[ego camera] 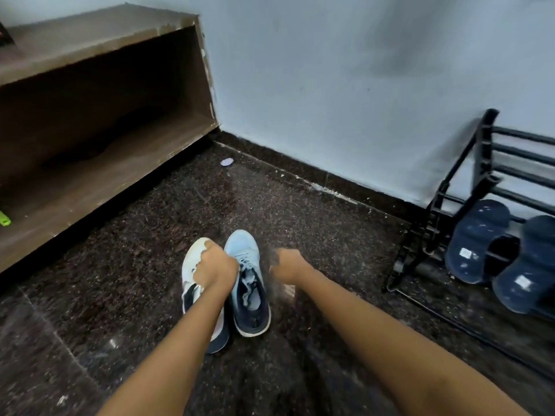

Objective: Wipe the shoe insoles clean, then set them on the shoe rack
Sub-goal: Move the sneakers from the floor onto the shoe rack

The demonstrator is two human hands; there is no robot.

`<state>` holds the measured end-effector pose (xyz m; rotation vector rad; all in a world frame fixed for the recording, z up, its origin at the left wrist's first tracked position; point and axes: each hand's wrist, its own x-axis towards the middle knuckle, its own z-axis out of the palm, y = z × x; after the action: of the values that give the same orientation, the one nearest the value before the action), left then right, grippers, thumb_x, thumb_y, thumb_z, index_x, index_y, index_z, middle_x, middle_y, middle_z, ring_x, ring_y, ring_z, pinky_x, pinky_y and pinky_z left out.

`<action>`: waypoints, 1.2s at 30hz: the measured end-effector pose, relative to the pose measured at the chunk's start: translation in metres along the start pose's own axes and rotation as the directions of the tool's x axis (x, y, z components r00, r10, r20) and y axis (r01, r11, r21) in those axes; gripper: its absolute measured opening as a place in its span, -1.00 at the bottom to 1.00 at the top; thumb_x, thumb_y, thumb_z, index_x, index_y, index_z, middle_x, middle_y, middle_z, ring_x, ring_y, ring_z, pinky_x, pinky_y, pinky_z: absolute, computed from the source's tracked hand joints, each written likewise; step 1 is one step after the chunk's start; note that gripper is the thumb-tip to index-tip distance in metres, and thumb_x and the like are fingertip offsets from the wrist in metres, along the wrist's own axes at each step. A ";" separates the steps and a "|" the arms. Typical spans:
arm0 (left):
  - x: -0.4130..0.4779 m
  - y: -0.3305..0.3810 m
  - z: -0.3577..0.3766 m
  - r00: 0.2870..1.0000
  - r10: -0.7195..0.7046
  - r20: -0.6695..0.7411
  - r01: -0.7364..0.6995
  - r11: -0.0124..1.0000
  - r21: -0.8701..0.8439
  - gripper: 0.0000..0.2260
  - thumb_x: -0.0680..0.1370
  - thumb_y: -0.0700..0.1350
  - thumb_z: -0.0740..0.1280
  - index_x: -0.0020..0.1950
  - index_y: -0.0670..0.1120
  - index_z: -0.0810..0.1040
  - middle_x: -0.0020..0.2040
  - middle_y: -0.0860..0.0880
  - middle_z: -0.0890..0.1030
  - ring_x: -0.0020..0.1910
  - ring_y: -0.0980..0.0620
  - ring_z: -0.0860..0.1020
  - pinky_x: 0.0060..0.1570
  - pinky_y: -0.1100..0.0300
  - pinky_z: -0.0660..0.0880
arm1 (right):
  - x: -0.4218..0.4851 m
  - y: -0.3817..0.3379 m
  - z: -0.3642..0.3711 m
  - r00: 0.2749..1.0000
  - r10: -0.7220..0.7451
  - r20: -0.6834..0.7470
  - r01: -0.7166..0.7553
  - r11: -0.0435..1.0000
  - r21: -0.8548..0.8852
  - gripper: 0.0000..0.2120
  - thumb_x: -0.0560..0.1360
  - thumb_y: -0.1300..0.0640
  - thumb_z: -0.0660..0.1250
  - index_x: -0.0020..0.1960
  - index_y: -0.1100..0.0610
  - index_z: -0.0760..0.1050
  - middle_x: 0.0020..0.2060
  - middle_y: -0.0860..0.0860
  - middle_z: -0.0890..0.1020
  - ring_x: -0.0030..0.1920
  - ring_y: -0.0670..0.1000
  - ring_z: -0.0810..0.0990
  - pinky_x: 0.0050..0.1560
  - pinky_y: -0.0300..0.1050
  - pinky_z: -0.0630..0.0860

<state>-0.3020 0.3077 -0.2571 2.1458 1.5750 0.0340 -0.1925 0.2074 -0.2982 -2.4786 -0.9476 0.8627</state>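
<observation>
Two light blue and navy sneakers stand side by side on the dark speckled floor, toes pointing away from me. My left hand (216, 265) is curled on the upper of the left sneaker (192, 265), near its laces. The right sneaker (247, 283) stands free, its laces loose and its pale blue inside showing. I cannot make out an insole on its own. My right hand (287, 265) hovers just right of that sneaker with fingers curled, blurred by motion. A grey smear beside it may be something held. The black metal shoe rack (486, 163) stands against the wall at the right.
A pair of navy slippers (477, 238) rests on the rack's low tier. A brown wooden open shelf unit (105, 121) fills the left side, with a green object (4, 219) at its edge. A small pale scrap (227, 162) lies near the wall corner.
</observation>
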 end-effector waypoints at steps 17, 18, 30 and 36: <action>-0.235 0.327 -0.058 0.699 0.712 -0.066 -0.715 0.697 -0.054 -0.59 0.51 -0.27 0.24 0.35 -0.18 0.29 0.20 -0.19 0.52 0.13 -0.23 0.54 -0.12 0.06 0.38 | -0.208 0.126 -0.298 0.715 0.168 -0.678 0.000 0.971 0.240 -0.74 0.42 0.24 0.26 0.08 0.27 0.51 0.00 0.17 0.60 0.04 0.14 0.55 -0.08 -0.14 0.43; -0.251 0.339 -0.057 0.675 0.735 -0.059 -0.737 0.672 -0.067 -0.59 0.51 -0.27 0.24 0.35 -0.18 0.29 0.20 -0.19 0.52 0.13 -0.23 0.54 -0.12 0.07 0.38 | -0.222 0.135 -0.308 0.690 0.171 -0.703 0.000 0.971 0.237 -0.77 0.41 0.25 0.25 0.04 0.29 0.52 -0.05 0.18 0.61 -0.01 0.15 0.56 -0.11 -0.12 0.45; -0.400 0.422 -0.006 0.336 0.932 0.136 -0.920 0.356 -0.162 -0.59 0.58 -0.05 0.23 0.42 -0.06 0.32 0.23 -0.15 0.53 0.17 -0.19 0.53 -0.03 0.07 0.45 | -0.365 0.269 -0.387 0.289 0.288 -0.913 -0.421 0.895 0.149 -0.69 0.49 0.16 0.20 0.18 0.26 0.45 0.09 0.23 0.54 0.12 0.25 0.46 0.06 -0.01 0.37; -0.449 0.432 0.038 0.079 0.969 0.234 -0.971 0.128 -0.203 -0.43 0.50 0.26 0.30 0.47 0.14 0.33 0.31 -0.08 0.51 0.32 -0.12 0.46 0.14 0.05 0.44 | -0.415 0.329 -0.388 -0.059 0.458 -0.887 -0.716 0.599 0.358 -0.65 0.46 0.06 0.20 0.18 0.22 0.42 0.16 0.22 0.45 0.19 0.26 0.35 0.11 0.07 0.32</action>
<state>-0.0570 -0.2106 -0.0099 2.6004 -0.3593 0.1129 -0.0286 -0.3546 -0.0010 -2.7859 0.6606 -0.7932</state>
